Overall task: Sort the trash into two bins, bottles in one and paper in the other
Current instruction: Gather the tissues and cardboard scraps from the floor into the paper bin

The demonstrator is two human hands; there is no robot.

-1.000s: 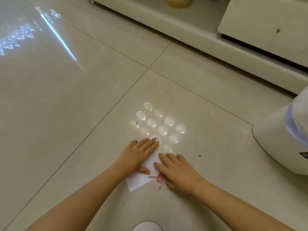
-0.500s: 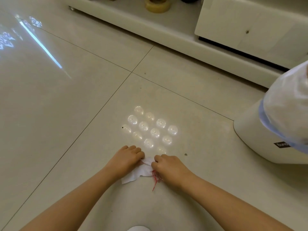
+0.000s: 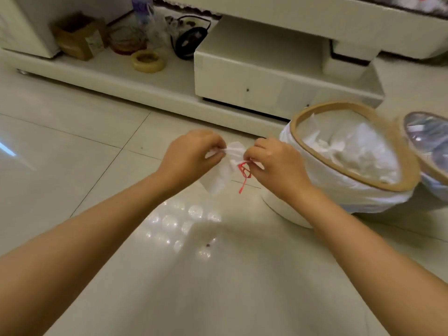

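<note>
Left hand (image 3: 191, 156) and right hand (image 3: 274, 163) each pinch an end of the tissue (image 3: 224, 169), held off the floor between them, presumably to carry it to the paper bin (image 3: 339, 190) just right.

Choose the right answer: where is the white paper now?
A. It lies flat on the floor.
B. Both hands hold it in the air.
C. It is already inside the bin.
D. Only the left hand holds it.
B: the left hand and the right hand each pinch the white paper above the floor, beside the bin.
</note>
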